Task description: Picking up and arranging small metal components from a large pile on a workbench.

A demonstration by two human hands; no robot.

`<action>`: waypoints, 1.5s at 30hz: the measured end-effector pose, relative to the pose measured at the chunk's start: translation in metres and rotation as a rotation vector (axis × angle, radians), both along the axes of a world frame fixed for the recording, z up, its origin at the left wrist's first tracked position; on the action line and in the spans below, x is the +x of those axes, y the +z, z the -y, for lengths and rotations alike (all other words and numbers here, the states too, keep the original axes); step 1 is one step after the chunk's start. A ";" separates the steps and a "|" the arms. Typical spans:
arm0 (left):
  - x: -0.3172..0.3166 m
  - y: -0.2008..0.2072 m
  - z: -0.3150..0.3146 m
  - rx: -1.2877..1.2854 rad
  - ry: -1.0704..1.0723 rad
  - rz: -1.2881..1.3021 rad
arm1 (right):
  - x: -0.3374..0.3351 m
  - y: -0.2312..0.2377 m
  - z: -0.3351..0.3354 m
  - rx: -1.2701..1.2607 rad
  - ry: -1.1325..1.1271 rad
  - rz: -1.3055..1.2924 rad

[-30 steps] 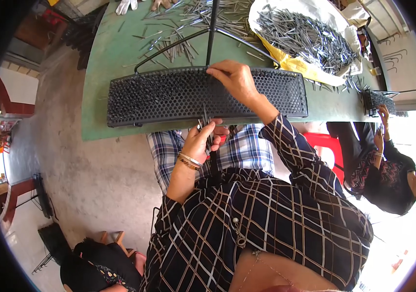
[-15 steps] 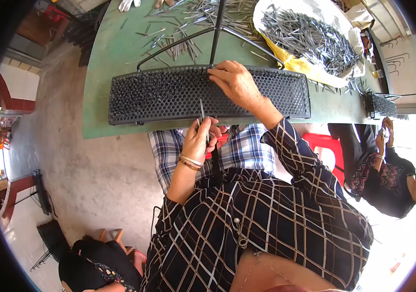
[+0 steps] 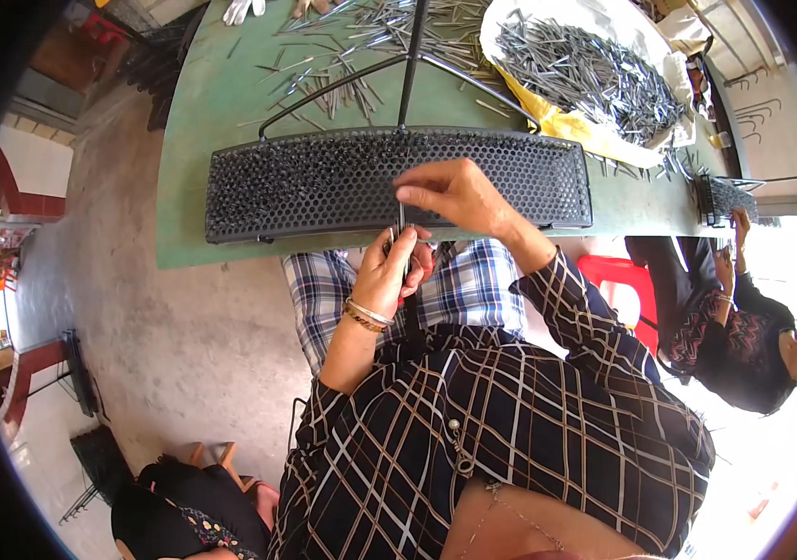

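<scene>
My left hand (image 3: 389,273) is closed around several thin dark-grey metal strips, just below the near edge of a black perforated panel (image 3: 314,201). A red piece (image 3: 400,301) shows beneath its fingers; what it belongs to is hidden. My right hand (image 3: 464,196) is over the middle of the panel, thumb and forefinger pinched at the top end of a grey strip (image 3: 402,217) that rises from the left hand. The panel lies long side toward me, its left part and far edge crowded with small dark pieces. More open holes show in the middle and right.
A black rod frame (image 3: 408,84) joins the panel's far side. Loose strips (image 3: 342,93) lie scattered on the green table (image 3: 184,187). At far right, a white and yellow sack (image 3: 594,140) is heaped with strips. Another person (image 3: 753,327) works at a similar panel; one more sits lower left.
My right hand has come from the panel's far edge down toward me, to the top of a strip above my left hand. The left hand has barely moved.
</scene>
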State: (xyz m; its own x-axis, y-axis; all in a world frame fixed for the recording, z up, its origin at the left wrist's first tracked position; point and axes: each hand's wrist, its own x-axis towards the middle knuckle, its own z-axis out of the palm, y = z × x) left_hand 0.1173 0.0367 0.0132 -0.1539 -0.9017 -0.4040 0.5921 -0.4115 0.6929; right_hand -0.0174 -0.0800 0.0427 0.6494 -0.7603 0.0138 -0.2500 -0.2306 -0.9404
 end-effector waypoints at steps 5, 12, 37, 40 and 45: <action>-0.005 -0.003 0.000 0.025 -0.026 0.004 | -0.009 -0.002 0.009 0.163 -0.195 0.117; 0.000 -0.007 -0.008 0.081 -0.023 -0.017 | -0.003 -0.007 0.035 -0.577 -0.287 -0.059; 0.000 -0.005 -0.007 0.132 -0.121 -0.315 | -0.002 -0.024 0.030 -0.955 -0.126 -0.186; -0.001 -0.002 -0.004 0.103 -0.123 -0.277 | -0.004 -0.007 0.017 -0.581 -0.174 -0.077; -0.009 0.004 0.002 0.063 -0.128 -0.205 | -0.023 0.005 -0.009 -0.060 0.121 -0.038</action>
